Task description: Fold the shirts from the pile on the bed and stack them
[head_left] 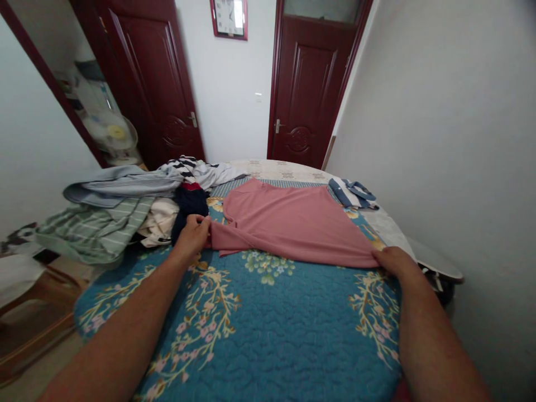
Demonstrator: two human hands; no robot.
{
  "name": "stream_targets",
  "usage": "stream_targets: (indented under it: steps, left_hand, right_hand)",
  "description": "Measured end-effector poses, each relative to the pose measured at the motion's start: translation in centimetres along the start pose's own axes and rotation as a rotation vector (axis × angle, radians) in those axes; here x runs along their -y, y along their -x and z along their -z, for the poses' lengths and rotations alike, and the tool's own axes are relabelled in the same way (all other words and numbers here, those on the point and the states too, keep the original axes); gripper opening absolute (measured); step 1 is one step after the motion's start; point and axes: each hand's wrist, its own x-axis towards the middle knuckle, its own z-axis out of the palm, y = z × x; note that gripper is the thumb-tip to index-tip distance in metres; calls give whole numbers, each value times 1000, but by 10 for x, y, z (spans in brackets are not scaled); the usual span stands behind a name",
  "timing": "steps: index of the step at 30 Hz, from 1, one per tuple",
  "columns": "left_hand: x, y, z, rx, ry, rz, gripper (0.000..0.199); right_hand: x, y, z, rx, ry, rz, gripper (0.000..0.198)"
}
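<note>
A pink shirt (288, 220) lies spread across the blue floral quilted cover (301, 329) of the table, its near edge drawn out sideways between my hands. At its left end, my left hand (195, 231) pinches the cloth, close to a dark navy garment in the pile. The near right corner is gripped in my right hand (393, 259), near the cover's right edge. The cloth is pulled fairly straight along the near side and has soft folds at the left. My fingertips are partly hidden by the hands and the fabric.
Heaped clothes (100, 220), green-striped, grey, beige and navy, cover the table's left side. A folded blue-and-white striped shirt (353, 194) lies at the back right. A wooden chair (46, 290) stands left, and a white wall (460, 139) runs along the right.
</note>
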Motion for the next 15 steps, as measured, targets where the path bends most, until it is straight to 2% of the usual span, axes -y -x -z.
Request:
stream_targets:
  steps: [2,4,6,8,11,13,15]
  left_hand:
    - [0,6,10,6,-235,-86,46]
    - [2,12,17,105,-420,-140,50]
    - [7,17,23,218,-484,-130,51]
    - [12,19,24,296,-398,-123,51]
    - [15,23,20,402,-144,-196,61]
    - [12,27,14,423,-81,-281,53]
    - [5,31,10,423,-95,-371,39]
  right_hand:
    - [-2,-2,-2,-10,-1,7,49]
    - [-2,-3,-2,-16,-7,-1,47]
    - [-1,-3,-2,-15,-22,-7,44]
    - [-1,-3,-1,-6,-34,-10,42]
    - [-3,-4,-3,-1,-36,4,42]
    - [-5,-6,-6,-21,-43,24,43]
    - [-8,-8,-9,-113,-69,46,43]
